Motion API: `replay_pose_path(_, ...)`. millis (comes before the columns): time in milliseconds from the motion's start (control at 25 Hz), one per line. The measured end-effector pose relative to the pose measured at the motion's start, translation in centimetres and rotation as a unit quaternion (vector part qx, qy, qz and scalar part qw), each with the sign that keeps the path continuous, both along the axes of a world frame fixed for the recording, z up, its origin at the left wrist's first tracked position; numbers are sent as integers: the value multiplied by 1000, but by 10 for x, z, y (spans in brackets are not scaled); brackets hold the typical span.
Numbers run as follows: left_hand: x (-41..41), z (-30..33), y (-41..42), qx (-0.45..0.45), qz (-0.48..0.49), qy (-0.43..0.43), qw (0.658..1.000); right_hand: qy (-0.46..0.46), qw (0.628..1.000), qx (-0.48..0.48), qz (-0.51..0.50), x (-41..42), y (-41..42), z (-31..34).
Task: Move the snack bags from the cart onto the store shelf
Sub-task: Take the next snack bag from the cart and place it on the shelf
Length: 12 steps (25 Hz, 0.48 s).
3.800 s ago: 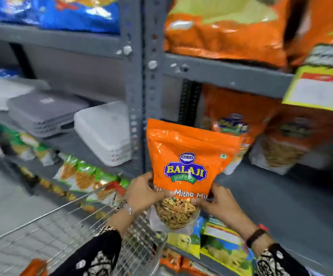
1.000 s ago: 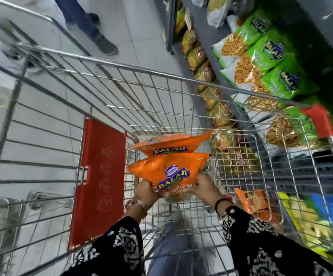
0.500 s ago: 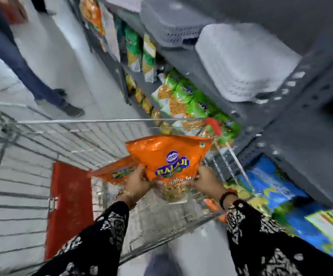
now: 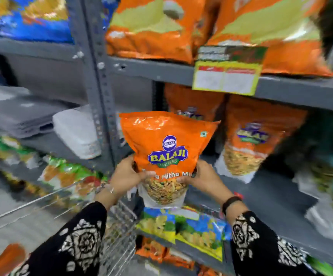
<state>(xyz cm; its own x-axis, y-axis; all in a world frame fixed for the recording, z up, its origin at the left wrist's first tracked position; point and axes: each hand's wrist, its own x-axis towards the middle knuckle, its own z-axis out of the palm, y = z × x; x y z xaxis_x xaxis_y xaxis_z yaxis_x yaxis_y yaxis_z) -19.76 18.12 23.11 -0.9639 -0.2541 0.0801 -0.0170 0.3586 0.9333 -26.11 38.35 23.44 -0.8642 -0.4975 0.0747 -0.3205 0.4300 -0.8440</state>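
Note:
An orange Balaji snack bag (image 4: pixel 167 144) with a clear bottom window is upright in front of me, held by both hands. My left hand (image 4: pixel 124 176) grips its lower left edge and my right hand (image 4: pixel 204 177) its lower right edge. It hovers in front of the grey store shelf (image 4: pixel 265 196), where two matching orange bags (image 4: pixel 255 136) stand at the back. The wire cart (image 4: pixel 119 226) is at lower left, below my left arm.
A grey shelf upright (image 4: pixel 99 92) stands just left of the bag. Larger orange bags (image 4: pixel 153 26) fill the shelf above, with a yellow price label (image 4: pixel 224 78). White and grey trays (image 4: pixel 76 132) sit on the left shelf. Blue-yellow bags (image 4: pixel 183 226) lie below.
I have lifted the orange bag out of the cart and turned up and right to face the shelf. Both hands keep the same grip on it.

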Motion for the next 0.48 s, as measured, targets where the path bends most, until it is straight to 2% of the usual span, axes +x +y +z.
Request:
replay_pose_path(240, -77, 4, 82, 46, -69, 24, 996, 26, 988, -29, -151, -33, 71, -3)
replay_pose_path(480, -117, -23, 106, 78, -104, -12, 991, -25, 975, -51, -215, -54, 85, -33)
